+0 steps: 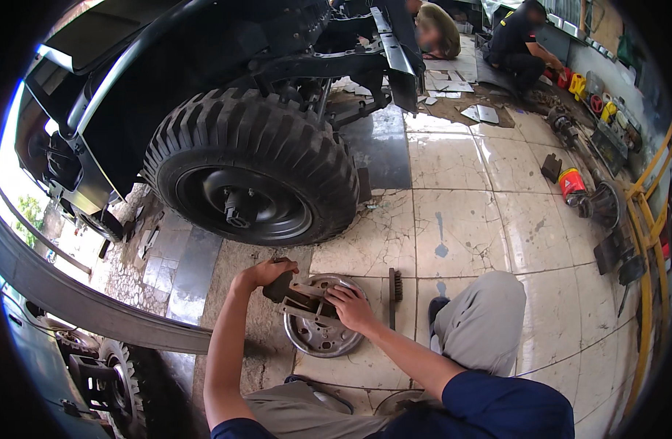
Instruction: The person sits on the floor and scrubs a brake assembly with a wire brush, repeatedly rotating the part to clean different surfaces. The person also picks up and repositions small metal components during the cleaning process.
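Note:
My left hand [269, 271] is closed on a dark brown, flat-faced piece [279, 287], whose exact kind I cannot make out. It is up against the near-left end of a grey metal bracket [312, 315] with a slotted, open middle. My right hand [350, 307] grips the bracket's right side, its fingers curled over the top. Beneath both lies a round, worn steel wheel disc [329, 343] with holes, flat on the tiles. Just right of the disc, a wire brush [393, 296] with a long dark handle rests on the floor.
A vehicle's large, knobbly tyre [248, 139] stands ahead. A long grey metal beam [109, 296] runs in from the left. Car parts, a red tin [571, 183] and a yellow frame [647, 241] line the right. Two people [522, 40] crouch at the back near broken tiles.

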### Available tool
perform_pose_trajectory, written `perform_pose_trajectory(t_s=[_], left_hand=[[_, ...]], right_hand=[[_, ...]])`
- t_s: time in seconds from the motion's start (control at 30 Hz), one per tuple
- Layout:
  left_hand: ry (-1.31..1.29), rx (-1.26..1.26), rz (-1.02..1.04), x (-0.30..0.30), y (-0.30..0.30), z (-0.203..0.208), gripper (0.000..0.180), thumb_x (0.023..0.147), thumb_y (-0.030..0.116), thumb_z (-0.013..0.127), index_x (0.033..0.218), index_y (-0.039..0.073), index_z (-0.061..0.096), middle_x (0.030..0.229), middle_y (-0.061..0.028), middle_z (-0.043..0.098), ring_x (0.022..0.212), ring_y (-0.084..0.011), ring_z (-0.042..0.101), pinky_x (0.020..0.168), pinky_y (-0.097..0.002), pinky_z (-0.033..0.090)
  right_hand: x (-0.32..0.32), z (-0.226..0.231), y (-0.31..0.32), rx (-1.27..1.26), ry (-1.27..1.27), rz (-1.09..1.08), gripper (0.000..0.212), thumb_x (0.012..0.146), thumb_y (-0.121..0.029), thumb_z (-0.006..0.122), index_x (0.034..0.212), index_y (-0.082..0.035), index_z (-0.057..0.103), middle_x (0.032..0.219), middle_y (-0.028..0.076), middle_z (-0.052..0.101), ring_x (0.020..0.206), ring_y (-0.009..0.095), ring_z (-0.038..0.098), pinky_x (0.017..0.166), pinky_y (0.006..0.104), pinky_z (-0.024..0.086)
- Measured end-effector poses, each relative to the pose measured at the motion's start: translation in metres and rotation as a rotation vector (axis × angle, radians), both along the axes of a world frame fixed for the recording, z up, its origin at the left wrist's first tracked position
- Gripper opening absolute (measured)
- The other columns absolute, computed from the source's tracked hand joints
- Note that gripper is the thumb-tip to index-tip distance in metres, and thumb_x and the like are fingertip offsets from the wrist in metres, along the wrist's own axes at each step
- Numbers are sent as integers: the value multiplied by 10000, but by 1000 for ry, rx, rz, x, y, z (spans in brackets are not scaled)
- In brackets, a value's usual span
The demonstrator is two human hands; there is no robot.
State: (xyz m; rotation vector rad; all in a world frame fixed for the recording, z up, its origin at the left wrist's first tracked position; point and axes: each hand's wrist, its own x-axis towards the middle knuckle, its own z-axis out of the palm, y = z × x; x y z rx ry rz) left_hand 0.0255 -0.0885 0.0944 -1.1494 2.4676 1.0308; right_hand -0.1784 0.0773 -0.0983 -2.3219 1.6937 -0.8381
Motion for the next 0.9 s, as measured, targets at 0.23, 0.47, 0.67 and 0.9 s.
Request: perform_pose_trajectory(t_s=[0.23,0.47,0.67,0.9], left_hand=[[31,15,83,12,-5,-16,444,1006,430,427,1220,128,673,1182,-127,677,1069,-284,639,962,-368,473],[54,76,438,-9,9,-1,515,930,507,536,1196,86,671,1141,-130,694,1043,-256,650,941,-359,479],[9,71,452,-11,10,8,488,929,486,545,1185,87,663,1108,-114,698,1022,-229,642,930,-360,483],[16,-52,428,15,10,-10,680,892,608,567,1331,91,600,1325,-162,612,1260,-303,555,1068,-390,409]], right_hand=[[3,3,2,8,-28,-1,368,918,-193,603,1284,-162,636,1404,-12,555,1364,167,433,1156,447,283],[-3,-1,2,15,-17,-16,376,923,-192,597,1296,-166,633,1404,-9,559,1366,169,434,1163,441,271],[-4,4,0,23,-28,-10,388,922,-177,595,1309,-172,630,1409,-11,558,1363,171,440,1163,428,276],[12,7,0,65,-32,34,379,929,-173,593,1306,-173,633,1419,-25,551,1350,166,455,1161,398,301]])
